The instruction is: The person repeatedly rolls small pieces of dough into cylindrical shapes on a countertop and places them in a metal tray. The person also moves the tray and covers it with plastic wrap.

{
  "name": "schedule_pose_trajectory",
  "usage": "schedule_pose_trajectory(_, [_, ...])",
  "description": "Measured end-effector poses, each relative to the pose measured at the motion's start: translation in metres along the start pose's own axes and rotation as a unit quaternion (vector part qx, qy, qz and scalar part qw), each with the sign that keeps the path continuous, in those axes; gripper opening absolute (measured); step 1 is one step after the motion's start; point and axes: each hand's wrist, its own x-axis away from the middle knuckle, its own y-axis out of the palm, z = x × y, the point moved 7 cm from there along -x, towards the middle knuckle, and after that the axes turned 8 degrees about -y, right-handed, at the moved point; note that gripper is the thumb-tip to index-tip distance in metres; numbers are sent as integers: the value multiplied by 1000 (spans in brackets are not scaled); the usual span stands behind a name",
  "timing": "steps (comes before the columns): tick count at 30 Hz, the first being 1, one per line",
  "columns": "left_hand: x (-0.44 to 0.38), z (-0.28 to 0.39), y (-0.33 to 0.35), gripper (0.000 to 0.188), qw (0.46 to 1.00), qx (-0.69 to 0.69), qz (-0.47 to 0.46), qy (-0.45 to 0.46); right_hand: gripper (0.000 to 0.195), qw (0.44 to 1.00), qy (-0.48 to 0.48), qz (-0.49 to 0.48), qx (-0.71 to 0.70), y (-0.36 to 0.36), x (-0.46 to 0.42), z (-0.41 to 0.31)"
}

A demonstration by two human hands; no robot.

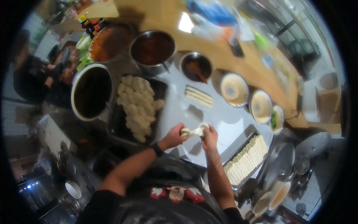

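A piece of pale dough point(194, 132) is stretched between my two hands above the white worktop point(173, 109), thin in the middle and thicker at both ends. My left hand point(176, 137), with a dark band on the wrist, grips one end. The other end is in the fingers of my right hand point(209, 137). Beyond my hands, a few dough strips point(199, 95) lie side by side on the worktop. To the left, a dark tray point(159, 117) holds a heap of flattened dough pieces point(137, 103). A metal tray point(228, 160) of dough strips in a tight row point(247, 159) lies at the right.
At the back stand a pot of dark red liquid point(152, 47), a small bowl of dark sauce point(196, 67) and a pan of orange-brown food point(109, 42). A pot of dark liquid point(92, 91) is at left. Patterned bowls point(234, 89) line the right; another person point(30, 72) is far left.
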Motion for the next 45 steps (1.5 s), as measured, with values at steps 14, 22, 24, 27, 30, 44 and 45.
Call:
schedule_pose_trajectory(14, [9,-44,-70,29,992,100,76,16,38,999,-7,-40,33,4,-30,-21])
schedule_pose_trajectory(22, [29,-41,-147,31,965,-76,245,61,42,628,-473,-188,589,14,58,11])
schedule_pose_trajectory(24, [28,-15,-130,33,959,-133,241,73,58,488,-369,-251,750,-20,96,96])
schedule_pose_trajectory(27, [31,13,-116,34,960,-137,237,57,85,579,-229,-266,736,24,60,61])
schedule_pose_trajectory(30, [11,6,-72,38,961,-194,198,19,97,585,-350,-87,726,79,-47,-15])
schedule_pose_trajectory(44, [-5,-21,-9,88,781,-570,232,111,94,599,-368,-153,695,92,-18,6])
schedule_pose_trajectory(45, [12,-43,1,89,794,-557,200,135,93,603,-364,-166,690,83,-1,29])
